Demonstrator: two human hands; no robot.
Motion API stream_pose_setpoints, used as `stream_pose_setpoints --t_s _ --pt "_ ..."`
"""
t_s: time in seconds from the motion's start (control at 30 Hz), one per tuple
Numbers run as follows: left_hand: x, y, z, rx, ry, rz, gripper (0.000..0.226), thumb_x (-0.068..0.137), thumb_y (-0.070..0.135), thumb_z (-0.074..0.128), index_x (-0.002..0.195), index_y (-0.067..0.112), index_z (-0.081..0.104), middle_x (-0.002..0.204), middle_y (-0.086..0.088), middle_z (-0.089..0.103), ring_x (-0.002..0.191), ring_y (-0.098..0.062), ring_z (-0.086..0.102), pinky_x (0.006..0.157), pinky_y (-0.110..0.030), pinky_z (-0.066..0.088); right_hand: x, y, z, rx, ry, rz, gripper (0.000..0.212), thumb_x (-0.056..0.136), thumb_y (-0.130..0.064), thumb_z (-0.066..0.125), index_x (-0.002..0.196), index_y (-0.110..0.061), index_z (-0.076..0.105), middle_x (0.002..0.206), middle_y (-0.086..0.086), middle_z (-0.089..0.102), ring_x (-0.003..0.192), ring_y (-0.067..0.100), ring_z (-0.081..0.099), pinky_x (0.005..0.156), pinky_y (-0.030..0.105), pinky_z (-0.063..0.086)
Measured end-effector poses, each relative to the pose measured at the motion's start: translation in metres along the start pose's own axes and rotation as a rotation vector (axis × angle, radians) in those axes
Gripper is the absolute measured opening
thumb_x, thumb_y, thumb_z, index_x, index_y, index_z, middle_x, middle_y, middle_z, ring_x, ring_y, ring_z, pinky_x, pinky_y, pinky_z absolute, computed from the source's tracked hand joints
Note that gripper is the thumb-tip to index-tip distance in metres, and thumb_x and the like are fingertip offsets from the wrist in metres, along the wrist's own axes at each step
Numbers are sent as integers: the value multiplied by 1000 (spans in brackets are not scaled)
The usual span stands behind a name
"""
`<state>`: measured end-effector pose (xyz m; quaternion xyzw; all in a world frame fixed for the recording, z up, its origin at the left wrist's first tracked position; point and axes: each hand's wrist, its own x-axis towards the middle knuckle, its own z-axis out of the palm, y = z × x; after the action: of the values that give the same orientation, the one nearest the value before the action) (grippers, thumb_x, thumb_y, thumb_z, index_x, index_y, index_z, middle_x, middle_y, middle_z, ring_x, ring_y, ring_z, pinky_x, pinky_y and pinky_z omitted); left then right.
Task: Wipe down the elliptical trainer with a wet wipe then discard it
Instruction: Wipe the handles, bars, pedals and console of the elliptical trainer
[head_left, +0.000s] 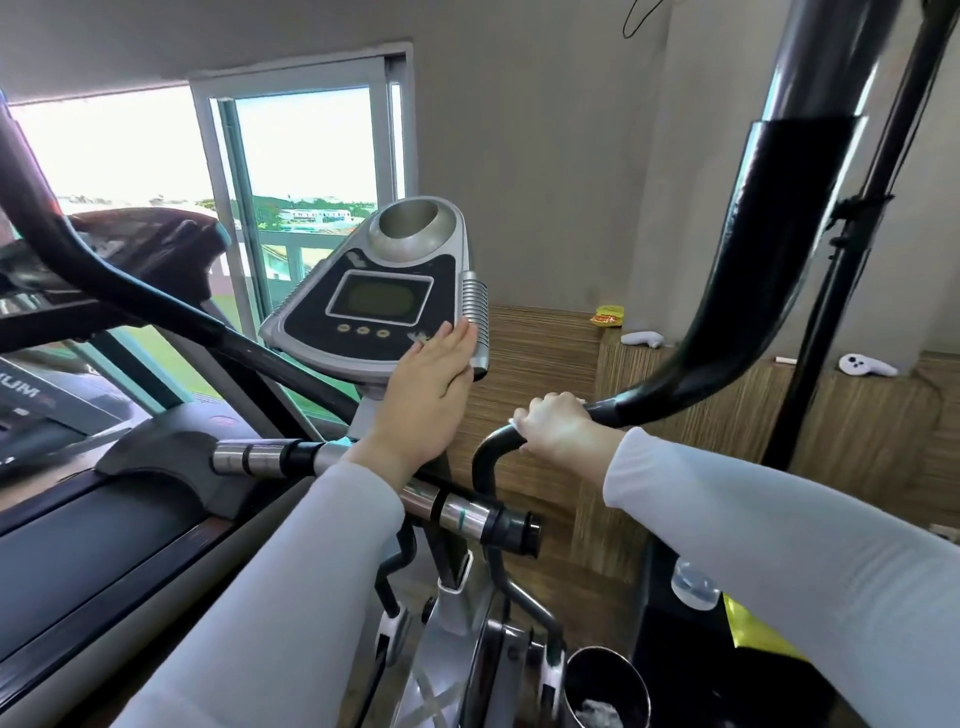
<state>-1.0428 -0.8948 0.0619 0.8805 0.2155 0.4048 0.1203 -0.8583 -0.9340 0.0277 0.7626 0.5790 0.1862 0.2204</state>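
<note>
Grey console (332, 365) edge under left grip (426, 395), fingers flat, perhaps over wipe (420, 336); right grip (556, 426) tight round handlebar (701, 364).

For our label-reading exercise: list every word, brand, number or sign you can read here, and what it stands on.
"KUM": partial lettering, cut off by the picture's edge, on the treadmill.
Yellow packet: red print too small to read.
Console: screen blank, markings blurred.

Silver-and-black elliptical trainer console (382, 301), screen blank, sits under the flat left hand (426, 395). A white wet wipe (418, 336) peeks out at its fingertips. The right hand (558, 426) grips the trainer's curved black handlebar (727, 338).
</note>
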Motion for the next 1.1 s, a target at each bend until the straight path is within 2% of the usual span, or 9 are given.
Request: stream_pose_setpoints --t_s 0.13,0.27,0.43,0.53,0.63,0.73,0.8,0.97,1.1 --pt "0 3 -1 18 4 -14 47 102 16 31 149 19 29 156 7 23 145 -6 11 120 -30 4 -13 21 -16 -15 -165 109 66 91 -59 50 136 -13 35 119 6 62 109 29 60 79 37 45" --pt "0 7 3 91 -12 -43 49 102 17 31 150 17 25 157 4 21 146 -11 10 120 -35 4 -30 29 -19 -265 -240 183 71 95 -29 57 149 -10 15 129 8 55 115 32 58 88 43 48" --pt "2 11 -4 175 -132 -57 51 103 23 25 152 15 14 160 1 11 147 -15 4 120 -39 1 -35 32 -32 -282 -154 191 42 90 -30 59 131 -20 50 127 8 53 118 27 49 95 39 43" --pt "2 14 -8 218 -141 -27 51 104 25 22 152 12 13 160 -1 11 147 -17 4 120 -39 0 -46 29 -42 -454 -76 120 36 94 -32 52 129 -20 52 128 5 51 118 22 45 88 32 36" --pt "-1 21 -7 254 -104 67 50 103 25 24 151 11 18 159 -2 16 147 -16 6 119 -41 1 -61 30 -49 -614 -137 149 35 95 -31 49 127 -20 55 126 4 53 118 22 47 84 31 38" --pt "-2 30 -1 232 -96 125 50 104 27 24 151 12 20 159 -1 15 147 -15 5 119 -38 1 -74 33 -52 -715 -295 201 38 93 -31 48 128 -20 53 128 8 54 121 30 50 93 42 42" --pt "1 34 5 210 -96 151 50 103 28 24 151 13 20 159 -1 15 147 -16 4 118 -37 0 -85 37 -54 -822 -376 211 40 93 -36 45 129 -20 52 125 9 56 117 34 52 90 49 42" --pt "7 47 19 108 -75 202 50 104 29 24 151 15 20 159 2 16 147 -14 4 120 -37 1 -110 36 -77 -815 -373 173 72 96 -65 18 137 -11 44 124 14 57 119 35 49 94 46 39" --pt "11 51 24 118 -6 224 50 103 30 25 150 14 23 158 2 21 147 -15 5 116 -34 -6 -132 37 -113 -924 -457 91 37 99 -38 43 127 -16 54 130 11 54 130 35 40 93 47 40"
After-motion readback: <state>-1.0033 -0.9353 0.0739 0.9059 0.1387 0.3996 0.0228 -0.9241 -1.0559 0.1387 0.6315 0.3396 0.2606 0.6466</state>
